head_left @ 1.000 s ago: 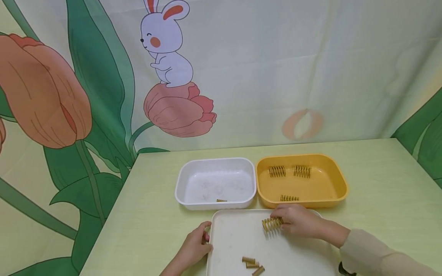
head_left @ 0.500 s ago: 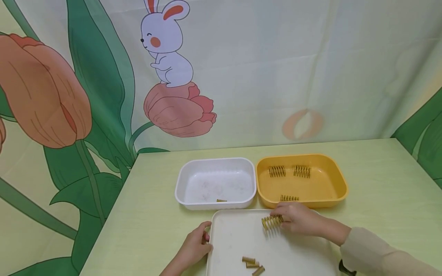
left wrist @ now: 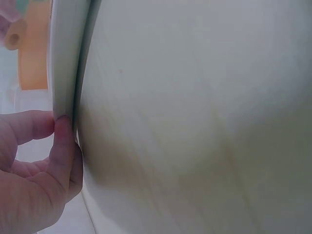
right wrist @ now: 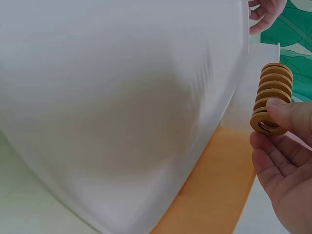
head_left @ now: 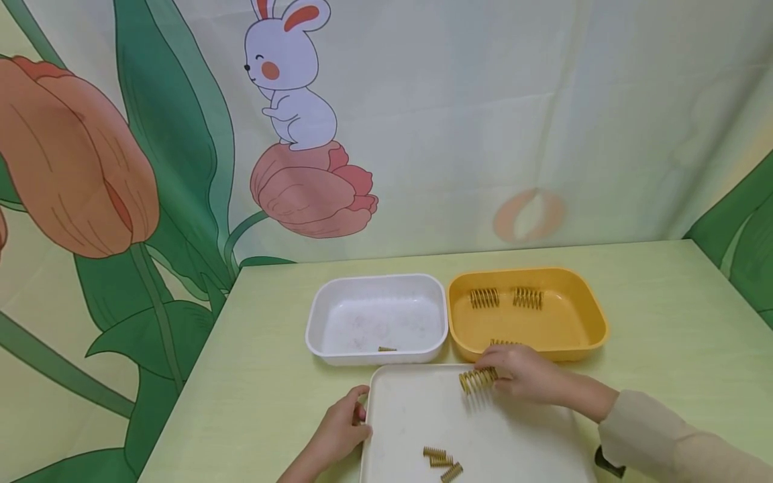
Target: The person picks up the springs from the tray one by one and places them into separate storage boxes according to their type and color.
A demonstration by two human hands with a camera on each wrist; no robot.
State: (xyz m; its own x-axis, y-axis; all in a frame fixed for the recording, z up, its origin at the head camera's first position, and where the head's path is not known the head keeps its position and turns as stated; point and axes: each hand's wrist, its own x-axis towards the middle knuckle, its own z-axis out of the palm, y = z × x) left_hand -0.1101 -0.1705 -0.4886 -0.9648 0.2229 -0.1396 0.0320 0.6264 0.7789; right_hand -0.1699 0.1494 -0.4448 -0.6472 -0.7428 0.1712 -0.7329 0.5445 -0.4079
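My right hand point(head_left: 534, 377) pinches a large gold coil spring point(head_left: 473, 382) between thumb and fingers, raised over the far part of the white tray point(head_left: 410, 409). In the right wrist view this spring point(right wrist: 274, 87) stands nearly upright, with the thumb on its lower coils. With thumb and fingers, my left hand point(head_left: 338, 429) grips the tray's left edge; the left wrist view shows the rim point(left wrist: 66, 63) pinched. Toward the near edge of the tray lie 3 smaller springs point(head_left: 441, 462) in a loose cluster.
Behind the tray, a white bin point(head_left: 377, 322) holds a small spring point(head_left: 387, 349). A yellow bin point(head_left: 543, 329) touches it on the right, with large springs point(head_left: 485, 298) inside; one near its front wall is partly hidden. A printed curtain point(head_left: 435, 134) hangs behind the table.
My right hand has risen slightly toward the yellow bin with the large spring, now overlapping the bin's front wall more. The left hand keeps its grip on the tray.
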